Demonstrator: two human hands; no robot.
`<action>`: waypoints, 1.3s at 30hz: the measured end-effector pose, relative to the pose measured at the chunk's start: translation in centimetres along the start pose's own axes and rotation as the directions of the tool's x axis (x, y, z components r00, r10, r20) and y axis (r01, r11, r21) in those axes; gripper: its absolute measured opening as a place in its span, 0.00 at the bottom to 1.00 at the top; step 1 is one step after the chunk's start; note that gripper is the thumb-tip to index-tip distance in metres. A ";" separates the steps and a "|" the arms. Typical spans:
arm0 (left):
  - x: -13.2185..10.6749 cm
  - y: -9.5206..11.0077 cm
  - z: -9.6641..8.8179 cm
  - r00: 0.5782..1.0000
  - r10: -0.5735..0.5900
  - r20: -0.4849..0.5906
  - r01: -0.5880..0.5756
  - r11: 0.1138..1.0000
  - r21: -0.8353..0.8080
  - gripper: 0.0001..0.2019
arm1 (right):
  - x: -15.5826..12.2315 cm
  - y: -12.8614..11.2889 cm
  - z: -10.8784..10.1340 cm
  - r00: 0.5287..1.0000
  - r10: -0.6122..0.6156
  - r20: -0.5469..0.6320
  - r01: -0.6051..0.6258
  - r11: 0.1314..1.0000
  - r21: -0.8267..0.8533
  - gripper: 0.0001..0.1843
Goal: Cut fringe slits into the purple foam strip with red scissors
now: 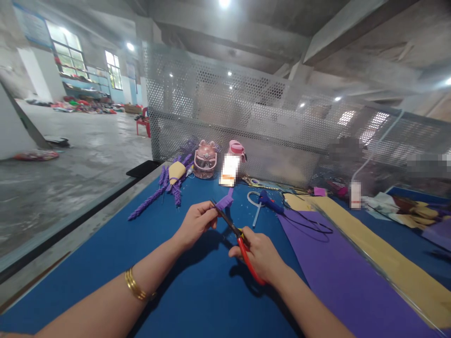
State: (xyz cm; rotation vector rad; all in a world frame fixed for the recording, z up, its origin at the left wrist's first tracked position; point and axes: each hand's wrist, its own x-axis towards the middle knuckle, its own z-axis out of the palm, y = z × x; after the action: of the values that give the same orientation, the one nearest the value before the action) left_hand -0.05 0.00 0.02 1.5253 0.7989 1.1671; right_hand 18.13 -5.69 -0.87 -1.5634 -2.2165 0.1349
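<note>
In the middle of the head view, my left hand (198, 223) pinches a small purple strip (226, 201) with a fringed edge, held above the blue tabletop. My right hand (259, 251) is closed around red-handled scissors (243, 249), whose dark blades reach up and left to the strip beside my left fingertips. Whether the blades touch the strip is hard to tell. Just beyond and to the right lies a blue glue gun (270, 203) with a pale glue stick and a dark cord. A large purple sheet (338, 267) lies to the right of my right hand.
Purple flower stems with a yellow wrap (176, 172) lie at the far left. A pink helmet-shaped container (205, 159) and a pink-lidded bottle (236, 148) stand near the perforated metal screen (275, 112). A long yellow sheet (380, 244) lies along the right side.
</note>
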 end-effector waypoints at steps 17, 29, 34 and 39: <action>0.1 -0.2 0.0 1.000 0.012 0.003 -0.012 1.000 -0.020 0.11 | -0.1 0.1 0.0 0.999 -0.027 -0.018 0.027 1.000 -0.012 0.17; 0.1 -0.1 -0.2 1.000 -0.006 0.022 0.007 0.999 -0.039 0.09 | 0.0 0.2 -0.2 1.000 -0.006 0.000 0.006 1.000 0.003 0.17; 0.1 -0.1 -0.2 1.000 -0.013 0.013 0.013 1.000 -0.005 0.09 | -0.1 -0.1 -0.4 0.999 0.024 0.028 -0.023 1.000 -0.017 0.21; 0.0 -0.1 0.1 1.000 -0.010 0.010 0.010 1.000 -0.018 0.09 | -0.1 -0.5 -0.6 0.998 0.037 0.055 -0.038 0.999 0.007 0.24</action>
State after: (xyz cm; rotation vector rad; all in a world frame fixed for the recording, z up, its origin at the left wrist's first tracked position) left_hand 0.04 0.02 -0.03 1.5096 0.7865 1.1560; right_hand 17.93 -6.10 -0.15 -1.6161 -2.2263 0.2002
